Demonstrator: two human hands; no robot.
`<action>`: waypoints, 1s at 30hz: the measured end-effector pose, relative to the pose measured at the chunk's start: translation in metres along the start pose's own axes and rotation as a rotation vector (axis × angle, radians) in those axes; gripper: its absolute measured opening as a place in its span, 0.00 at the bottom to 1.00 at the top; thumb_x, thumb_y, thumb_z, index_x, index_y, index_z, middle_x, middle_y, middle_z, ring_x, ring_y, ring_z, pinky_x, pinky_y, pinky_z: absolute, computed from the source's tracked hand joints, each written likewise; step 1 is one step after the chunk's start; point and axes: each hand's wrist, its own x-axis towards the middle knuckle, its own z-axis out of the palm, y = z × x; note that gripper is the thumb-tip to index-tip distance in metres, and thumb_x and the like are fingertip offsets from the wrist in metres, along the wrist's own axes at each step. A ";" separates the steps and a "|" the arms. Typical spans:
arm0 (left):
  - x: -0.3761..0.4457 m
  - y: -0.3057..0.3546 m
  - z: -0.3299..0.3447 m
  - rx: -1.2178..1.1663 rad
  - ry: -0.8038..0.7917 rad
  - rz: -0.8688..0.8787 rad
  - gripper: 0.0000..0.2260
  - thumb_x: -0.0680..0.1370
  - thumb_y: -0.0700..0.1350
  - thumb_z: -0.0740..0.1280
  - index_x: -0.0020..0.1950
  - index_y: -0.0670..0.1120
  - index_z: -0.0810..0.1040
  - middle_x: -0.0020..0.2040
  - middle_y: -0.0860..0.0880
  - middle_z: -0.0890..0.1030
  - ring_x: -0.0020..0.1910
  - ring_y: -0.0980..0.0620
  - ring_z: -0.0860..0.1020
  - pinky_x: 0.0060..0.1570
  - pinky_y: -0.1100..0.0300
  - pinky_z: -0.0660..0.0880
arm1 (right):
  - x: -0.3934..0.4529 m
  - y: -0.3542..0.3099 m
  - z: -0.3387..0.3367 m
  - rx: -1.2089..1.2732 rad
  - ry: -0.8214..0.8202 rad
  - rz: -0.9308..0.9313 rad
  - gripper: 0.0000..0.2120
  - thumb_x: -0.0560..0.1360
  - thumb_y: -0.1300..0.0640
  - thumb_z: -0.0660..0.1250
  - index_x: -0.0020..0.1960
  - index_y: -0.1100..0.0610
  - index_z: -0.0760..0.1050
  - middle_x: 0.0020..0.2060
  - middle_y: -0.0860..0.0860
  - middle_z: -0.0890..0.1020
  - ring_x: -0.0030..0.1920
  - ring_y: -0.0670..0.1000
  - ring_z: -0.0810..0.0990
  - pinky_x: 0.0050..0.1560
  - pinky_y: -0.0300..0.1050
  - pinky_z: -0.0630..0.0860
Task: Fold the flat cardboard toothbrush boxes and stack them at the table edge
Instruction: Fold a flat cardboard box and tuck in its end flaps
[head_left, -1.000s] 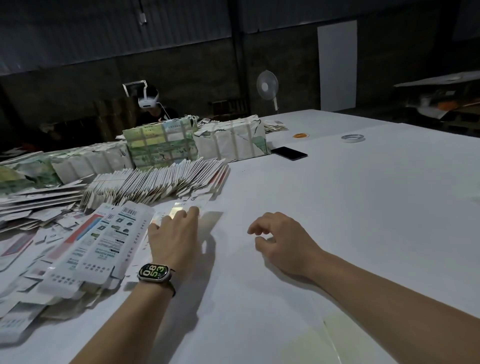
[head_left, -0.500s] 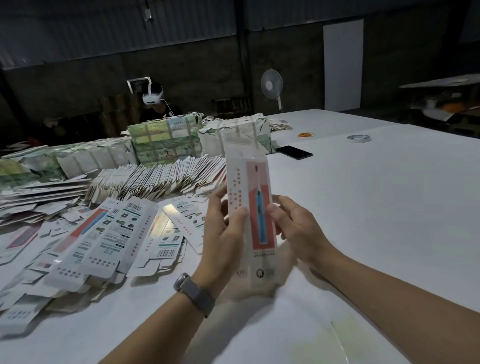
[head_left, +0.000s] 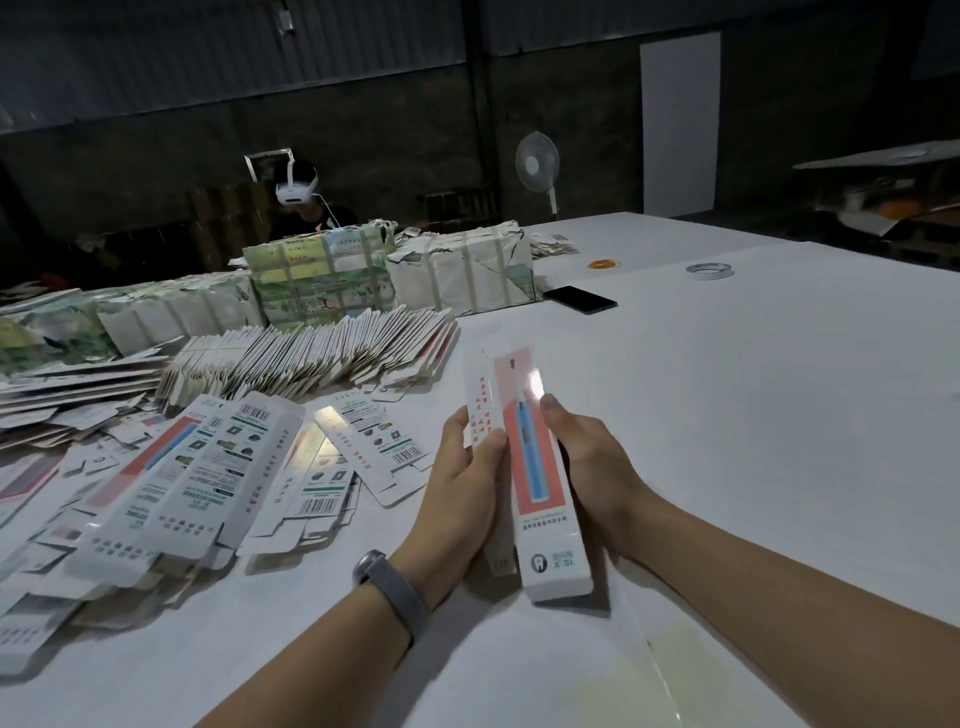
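A long white toothbrush box (head_left: 535, 483) with a salmon panel and a blue brush picture is held above the white table (head_left: 727, 415), tilted away from me. My left hand (head_left: 462, 483) grips its left side panel, thumb on top. My right hand (head_left: 592, 467) holds its right edge, fingers curled behind. Loose flat boxes (head_left: 218, 467) lie scattered on the table to the left. A fanned row of flat boxes (head_left: 311, 358) lies behind them.
Wrapped bundles (head_left: 322, 275) stand at the back of the table. A black phone (head_left: 579, 300), a tape roll (head_left: 709, 270) and an orange ring (head_left: 604, 264) lie further back. A person with a headset (head_left: 298, 195) sits behind the bundles. A fan (head_left: 537, 166) stands beyond.
Both hands went from resting on the table to lifting one flat box. Since half a second ago, the box has come lower and its side panel has bent up from flat.
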 end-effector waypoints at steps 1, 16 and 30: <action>0.000 0.000 0.000 0.006 0.006 -0.001 0.06 0.85 0.50 0.60 0.62 0.56 0.72 0.45 0.49 0.87 0.42 0.49 0.87 0.37 0.62 0.80 | 0.000 0.000 -0.001 0.019 -0.006 0.018 0.19 0.76 0.37 0.55 0.54 0.45 0.79 0.41 0.48 0.87 0.42 0.53 0.87 0.38 0.38 0.81; 0.002 -0.002 0.003 0.071 0.026 -0.017 0.13 0.82 0.58 0.64 0.55 0.49 0.70 0.40 0.52 0.86 0.38 0.51 0.86 0.34 0.64 0.79 | 0.004 0.004 -0.004 0.093 -0.003 0.047 0.20 0.70 0.34 0.58 0.50 0.44 0.81 0.44 0.49 0.88 0.44 0.54 0.87 0.38 0.39 0.81; 0.001 -0.004 0.005 0.135 0.044 0.024 0.19 0.76 0.63 0.66 0.55 0.52 0.68 0.43 0.53 0.86 0.40 0.51 0.87 0.36 0.62 0.80 | 0.009 0.010 -0.003 0.019 -0.018 0.053 0.12 0.83 0.43 0.51 0.54 0.40 0.72 0.38 0.35 0.85 0.42 0.43 0.86 0.36 0.32 0.78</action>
